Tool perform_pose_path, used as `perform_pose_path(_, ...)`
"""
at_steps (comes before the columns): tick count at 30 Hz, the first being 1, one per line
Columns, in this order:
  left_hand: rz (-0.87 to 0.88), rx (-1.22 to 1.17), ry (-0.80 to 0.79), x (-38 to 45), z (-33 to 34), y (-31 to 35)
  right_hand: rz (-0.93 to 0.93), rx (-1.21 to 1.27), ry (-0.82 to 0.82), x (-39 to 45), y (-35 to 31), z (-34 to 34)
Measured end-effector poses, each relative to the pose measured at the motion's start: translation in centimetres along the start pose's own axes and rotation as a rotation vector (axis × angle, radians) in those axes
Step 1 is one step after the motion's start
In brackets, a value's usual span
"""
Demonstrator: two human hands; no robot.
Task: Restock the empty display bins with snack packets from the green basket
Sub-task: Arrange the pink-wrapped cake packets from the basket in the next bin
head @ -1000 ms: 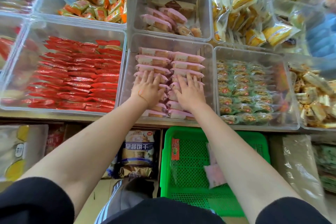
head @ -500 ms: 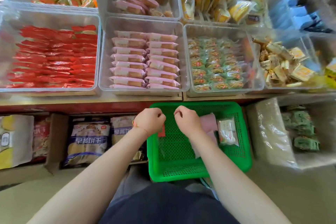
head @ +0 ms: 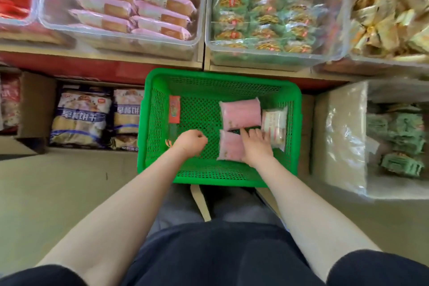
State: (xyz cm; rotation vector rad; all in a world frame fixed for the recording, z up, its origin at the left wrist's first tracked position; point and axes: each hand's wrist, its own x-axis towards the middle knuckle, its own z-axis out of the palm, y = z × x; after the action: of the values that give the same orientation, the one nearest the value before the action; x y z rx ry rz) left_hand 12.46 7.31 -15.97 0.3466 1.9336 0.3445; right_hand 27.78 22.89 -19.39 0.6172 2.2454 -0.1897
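Nearest are two bare forearms reaching forward and down from dark sleeves into the green basket [head: 294,123], which sits on the floor below the shelf edge. The left hand [head: 191,141] hangs over the basket's mesh bottom with its fingers curled into a loose fist and nothing in it. The right hand [head: 256,144] lies on the near pink packet [head: 228,146], its fingers spread and fairly straight, the forefinger reaching to the seam where that packet meets the far pink packet [head: 240,114]. Whether the thumb is hooked under the near packet I cannot tell. Just right of the hand lies a white packet [head: 275,122], touching the far pink one. A red label [head: 174,109] is on the basket's left inner wall.

Left of the basket, a cardboard box holds blue-and-white biscuit bags [head: 80,116]. Beyond, on the shelf, a clear bin [head: 120,42] holds two rows of pink packets, and the bin to its right [head: 267,55] holds green-wrapped snacks.
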Motion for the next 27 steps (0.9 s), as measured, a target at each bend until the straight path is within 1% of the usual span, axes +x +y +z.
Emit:
perform_pose_path(4,-0.106,-0.19,-0.082,0.0,3.4,1.1,-0.049,-0.043,-0.018,-0.1,1.0,0.2)
perform_pose_path(6,-0.174,-0.317,-0.105,-0.4,4.3,1.8,-0.109,0.011,-0.013,-0.4,1.5,-0.4)
perform_pose_path(9,-0.275,-0.491,-0.137,-1.3,4.8,2.4,-0.17,0.157,-0.031,-1.3,2.0,-1.8)
perform_pose_path(10,-0.307,-0.548,-0.162,-1.6,4.8,2.7,-0.173,0.204,0.009,-1.6,1.9,-2.2)
perform_pose_path(12,-0.328,-0.682,-0.197,-2.2,4.7,3.6,-0.147,0.3,0.198,-2.2,1.8,-3.2)
perform_pose_path(14,-0.272,-0.861,-0.208,-2.2,4.7,5.0,-0.12,0.382,0.376,-2.7,1.4,-4.1)
perform_pose_path(15,-0.214,-0.984,-0.205,-2.0,4.8,5.8,-0.143,0.421,0.45,-3.1,1.0,-4.6)
perform_pose_path(17,-0.107,-1.252,-0.206,-1.3,4.6,7.1,-0.301,0.457,0.547,-3.7,0.1,-5.4)
perform_pose_path(18,-0.082,-1.364,-0.204,-0.9,4.4,7.4,-0.389,0.472,0.578,-3.9,-0.4,-5.5)
perform_pose_path(19,-0.079,-1.434,-0.188,-0.4,4.1,7.3,-0.448,0.519,0.562,-4.1,-0.7,-5.7)
perform_pose_path(20,-0.093,-1.473,-0.168,0.1,3.9,6.7,-0.458,0.61,0.508,-4.1,-0.7,-6.0)
perform_pose_path(22,-0.128,-1.484,-0.134,0.9,3.6,5.2,-0.351,0.764,0.425,-3.2,0.2,-6.4)
perform_pose_path(23,-0.146,-1.481,-0.112,1.2,3.6,4.4,-0.278,0.737,0.427,-2.3,1.1,-6.5)
perform_pose_path(25,-0.168,-1.449,-0.079,1.5,3.6,3.2,-0.16,0.585,0.433,0.1,3.1,-6.2)
perform_pose_path(27,-0.184,-1.403,-0.064,1.6,3.9,2.5,-0.13,0.409,0.345,2.2,4.5,-5.4)
